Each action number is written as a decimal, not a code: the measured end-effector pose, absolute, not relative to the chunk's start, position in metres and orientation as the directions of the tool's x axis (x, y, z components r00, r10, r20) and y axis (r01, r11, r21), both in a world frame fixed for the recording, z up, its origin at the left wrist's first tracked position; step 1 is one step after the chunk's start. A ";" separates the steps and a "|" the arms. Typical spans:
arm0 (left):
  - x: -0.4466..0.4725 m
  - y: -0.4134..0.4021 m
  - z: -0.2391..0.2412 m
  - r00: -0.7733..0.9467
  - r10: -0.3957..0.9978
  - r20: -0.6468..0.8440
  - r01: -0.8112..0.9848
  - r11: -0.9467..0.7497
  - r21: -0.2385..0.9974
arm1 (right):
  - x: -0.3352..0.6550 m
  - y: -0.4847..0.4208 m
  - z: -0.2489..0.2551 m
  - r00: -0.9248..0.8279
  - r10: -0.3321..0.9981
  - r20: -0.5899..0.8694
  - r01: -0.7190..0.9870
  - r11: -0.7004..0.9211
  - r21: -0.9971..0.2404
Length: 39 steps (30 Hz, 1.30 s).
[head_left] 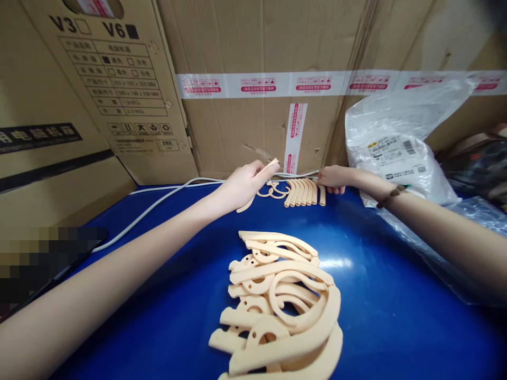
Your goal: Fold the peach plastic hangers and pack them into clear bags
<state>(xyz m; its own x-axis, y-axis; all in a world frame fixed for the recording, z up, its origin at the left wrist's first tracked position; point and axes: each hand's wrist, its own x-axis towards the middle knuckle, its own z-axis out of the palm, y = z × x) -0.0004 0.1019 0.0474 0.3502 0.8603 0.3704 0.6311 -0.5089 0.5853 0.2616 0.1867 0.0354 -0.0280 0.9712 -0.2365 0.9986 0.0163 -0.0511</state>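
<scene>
My left hand (247,184) is closed around a beige curved plastic piece that looks like a folding hanger arm, its end (273,161) showing past my thumb. Below that hand, the tip of a curved beige piece (245,206) shows; whether it is held or lying there I cannot tell. At the right end of a row of matching hanger arms (300,192), my right hand (335,178) has its fingers curled onto the last arm (322,196). Thin beige hooks (275,190) lie between the row and my left hand. Nearer me spreads a pile of hanger arms and hooks (281,306).
Cardboard boxes (237,42) wall in the back and left of the blue table (158,311). A white cable (154,199) runs along the back. Clear plastic bags (400,142) with a label stand at the right. A dark flat object (75,258) lies at the left edge.
</scene>
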 end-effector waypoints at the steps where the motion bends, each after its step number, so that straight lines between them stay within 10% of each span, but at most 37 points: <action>1: 0.000 0.102 0.048 0.350 0.861 0.370 0.631 -0.508 0.586 | 0.262 0.187 0.035 -0.024 0.972 -0.235 0.998 0.011 -0.059; 15: 0.001 0.100 0.048 0.335 0.878 0.341 0.658 -0.477 0.582 | 0.260 0.183 0.034 -0.041 0.994 -0.097 0.985 0.024 -0.170; 21: 0.005 0.102 0.050 0.203 0.945 0.257 0.557 -0.327 0.763 | 0.244 0.164 0.058 -0.108 0.990 0.089 0.987 0.118 -0.110; 28: 0.006 0.094 0.064 0.253 0.951 0.179 0.212 -0.234 0.949 | 0.192 0.109 0.078 -0.623 0.775 0.107 0.537 0.523 -0.662; 39: 0.005 0.093 0.074 0.187 0.894 0.408 0.231 -0.444 0.866 | 0.199 0.106 0.093 -0.362 0.805 0.469 0.738 0.555 -0.384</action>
